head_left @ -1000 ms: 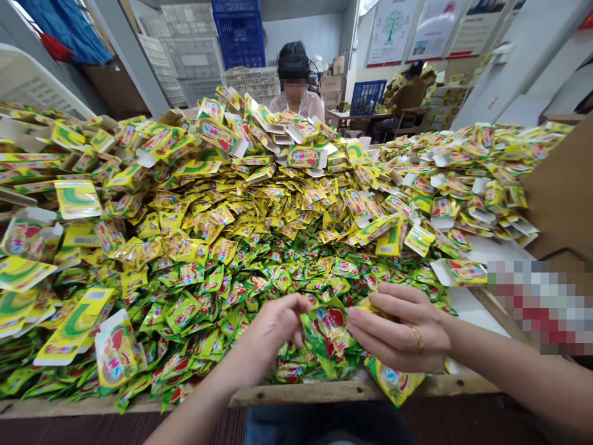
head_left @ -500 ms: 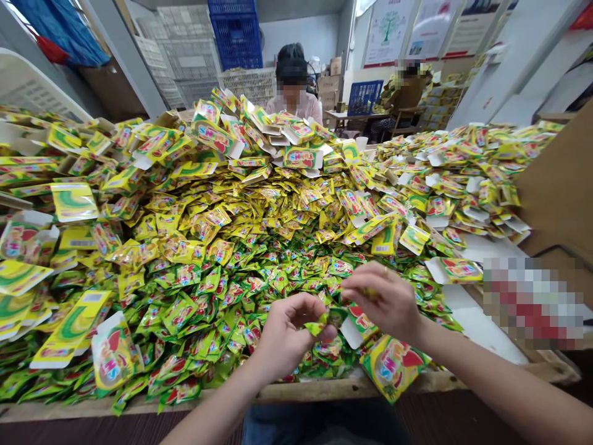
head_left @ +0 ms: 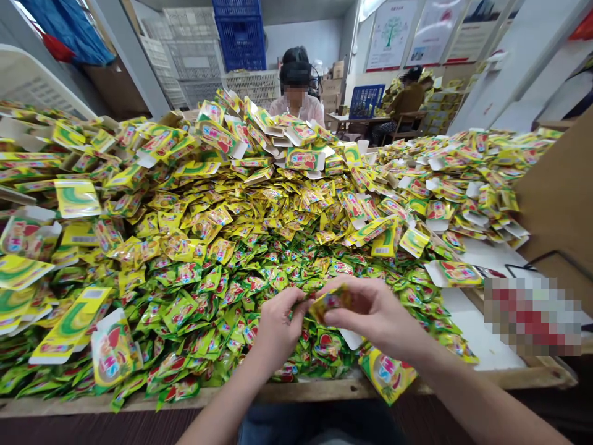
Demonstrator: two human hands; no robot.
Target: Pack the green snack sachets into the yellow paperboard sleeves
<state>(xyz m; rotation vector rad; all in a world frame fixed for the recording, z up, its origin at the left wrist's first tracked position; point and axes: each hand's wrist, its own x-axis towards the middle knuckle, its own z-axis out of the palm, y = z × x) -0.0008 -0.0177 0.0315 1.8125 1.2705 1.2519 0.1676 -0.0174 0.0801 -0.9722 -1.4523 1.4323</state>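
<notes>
A huge heap of small green and yellow sachets covers the table in front of me. My left hand and my right hand meet just above the near edge of the heap. Both pinch a small bunch of sachets held between them, fingers closed on it. Flat yellow cartons with white flaps lie scattered over the heap's left, back and right parts.
The wooden table edge runs just below my hands. A brown cardboard wall stands at the right. A seated person faces me across the heap, another person sits farther back. Blue and white crates are stacked behind.
A second ago my hands were low at the heap, holding a clump of green sachets. They have risen and drawn together, and both now pinch a small bunch above the pile.
</notes>
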